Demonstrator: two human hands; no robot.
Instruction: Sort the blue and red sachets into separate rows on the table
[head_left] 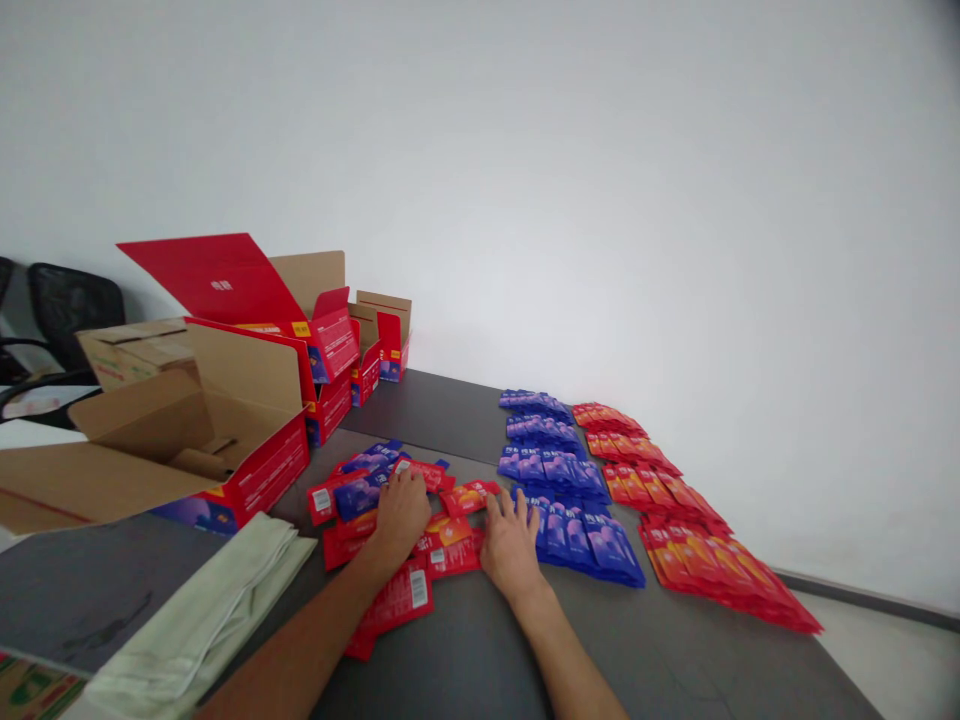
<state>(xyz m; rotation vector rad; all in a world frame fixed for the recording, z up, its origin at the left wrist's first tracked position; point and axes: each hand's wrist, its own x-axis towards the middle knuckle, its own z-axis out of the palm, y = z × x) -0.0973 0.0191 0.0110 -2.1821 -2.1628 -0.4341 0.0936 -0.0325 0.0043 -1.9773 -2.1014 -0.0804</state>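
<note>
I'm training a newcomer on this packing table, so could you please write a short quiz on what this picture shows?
1. True or false: the left hand rests on the loose sachets.
2. Which colour row lies nearest the wall: A red, B blue?
3. What lies on the table by the left forearm?

Key: 1 true; 2 A; 3 a folded pale green cloth.

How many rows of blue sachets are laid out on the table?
4 rows of blue sachets, front to back: nearest, touched by the right hand; second; third; farthest. Loose ones lie elsewhere.
</note>
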